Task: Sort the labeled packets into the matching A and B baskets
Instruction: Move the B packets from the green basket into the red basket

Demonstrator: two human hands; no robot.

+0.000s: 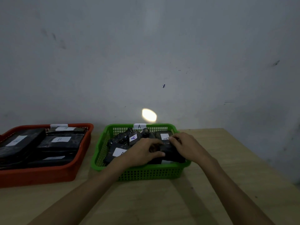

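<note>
Forearms over table (211,200) | left hand (142,151), right hand (183,145) both grip black packet (170,151) inside green A basket (146,172) | step: placing | next: let go; red basket (40,176) holds B packets

Red basket (48,174) cut off at left edge; its front packet label (53,158) too blurred to read. Hands hide the held packet's (172,153) label.

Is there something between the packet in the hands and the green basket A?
Nothing visible: the left hand and right hand hold the black packet already inside the green basket, above other A packets.
</note>
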